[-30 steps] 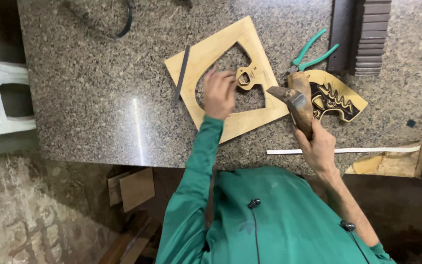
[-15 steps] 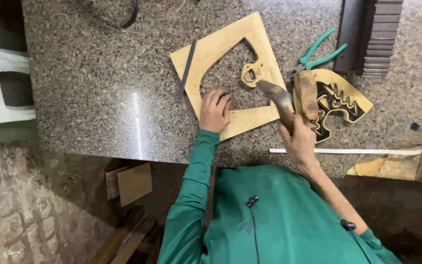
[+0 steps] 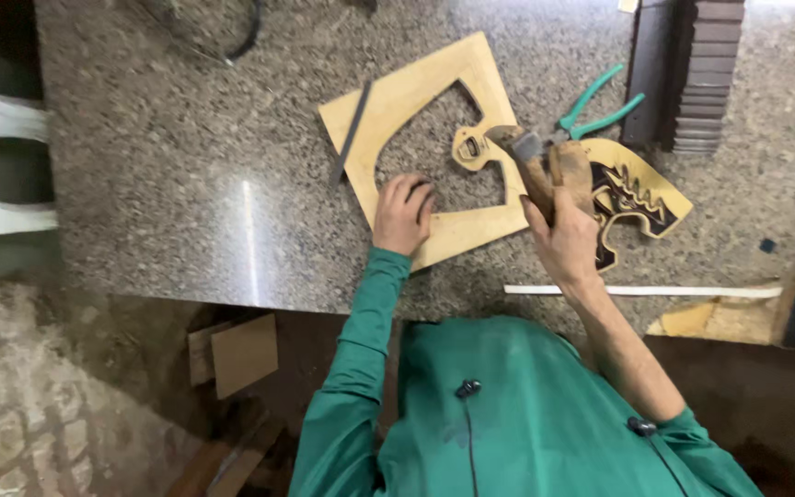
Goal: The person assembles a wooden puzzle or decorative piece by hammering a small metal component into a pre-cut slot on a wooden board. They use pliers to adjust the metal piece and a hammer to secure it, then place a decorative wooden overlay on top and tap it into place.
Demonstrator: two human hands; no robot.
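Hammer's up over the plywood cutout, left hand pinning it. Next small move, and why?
Probably a short downward tap. The right hand holds the hammer with its head over the small piece inside the plywood frame, and the left hand presses the frame's lower edge, clear of the head.

You have no packages, labels, signs or screens in view on the bench: nothing boxed, tagged, posted or lit shows anywhere in this head-camera frame at this moment.
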